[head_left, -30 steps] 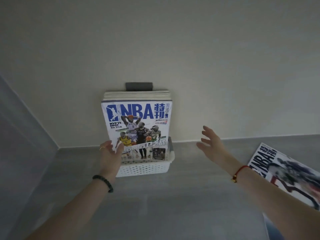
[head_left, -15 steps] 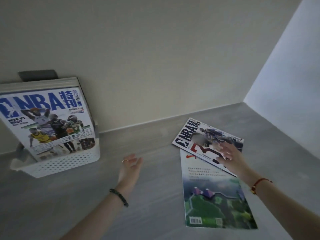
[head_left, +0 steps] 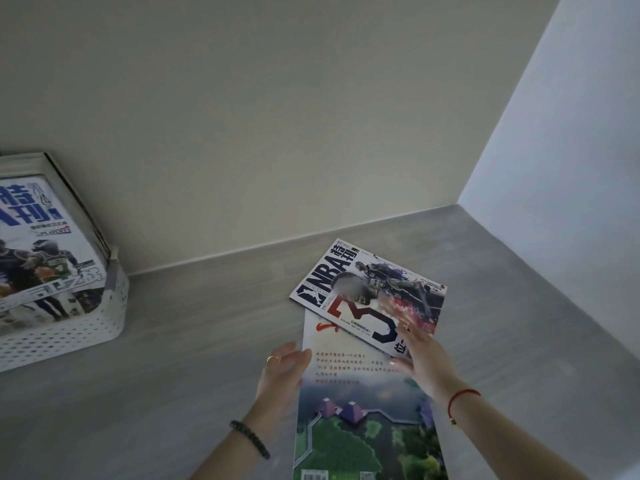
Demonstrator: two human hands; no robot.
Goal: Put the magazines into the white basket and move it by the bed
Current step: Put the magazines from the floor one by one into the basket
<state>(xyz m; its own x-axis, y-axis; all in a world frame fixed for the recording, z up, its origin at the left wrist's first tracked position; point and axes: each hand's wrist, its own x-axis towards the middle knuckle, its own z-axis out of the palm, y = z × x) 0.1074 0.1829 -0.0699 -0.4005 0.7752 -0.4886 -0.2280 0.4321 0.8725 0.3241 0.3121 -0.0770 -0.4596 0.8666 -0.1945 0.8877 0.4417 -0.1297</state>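
Two magazines lie on the grey floor. An NBA magazine (head_left: 370,292) rests askew on top of a landscape-cover magazine (head_left: 360,410). My right hand (head_left: 420,358) lies flat across the near corner of the NBA magazine, fingers spread. My left hand (head_left: 282,370) is open, its fingertips touching the left edge of the landscape magazine. At the far left stands the white perforated basket (head_left: 86,327) with several magazines upright in it, an NBA issue (head_left: 38,258) in front.
The cream wall (head_left: 277,133) runs behind the basket and the magazines. A pale blue-grey wall (head_left: 571,168) closes the corner on the right. Bare grey floor (head_left: 194,334) lies between the basket and my hands.
The view has swung right, pushing the basket to the left edge. My left hand came off the basket's magazine and reached the landscape magazine. My right hand settled on the NBA magazine.
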